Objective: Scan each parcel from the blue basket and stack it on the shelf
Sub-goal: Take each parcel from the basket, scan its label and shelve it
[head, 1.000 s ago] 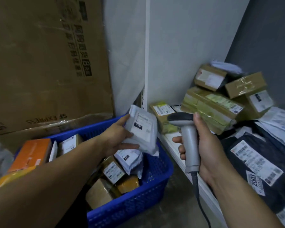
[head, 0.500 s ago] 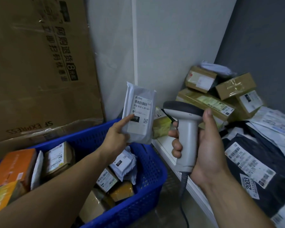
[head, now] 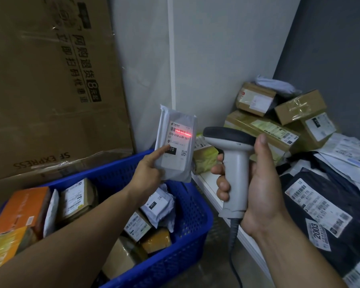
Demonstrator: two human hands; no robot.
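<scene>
My left hand (head: 147, 173) holds a small grey parcel (head: 176, 146) upright above the blue basket (head: 187, 229), thumb on its white label. A red scan line lies across the label's barcode. My right hand (head: 258, 188) grips a grey handheld scanner (head: 233, 163), its dark head aimed left at the parcel from close by. The basket holds several boxes and bags, among them an orange box (head: 21, 208) at its left end. The white shelf (head: 210, 183) on the right carries stacked brown boxes (head: 262, 127) and dark bags (head: 320, 215).
A large flattened cardboard sheet (head: 50, 80) leans on the wall behind the basket. A white wall strip (head: 172, 59) runs up the corner. The scanner's cable (head: 234, 256) hangs down between basket and shelf. Grey floor shows below.
The parcel was lifted from above the basket and turned upright facing me. The scanner rose and swung toward it, and the red scan line now shines on the barcode.
</scene>
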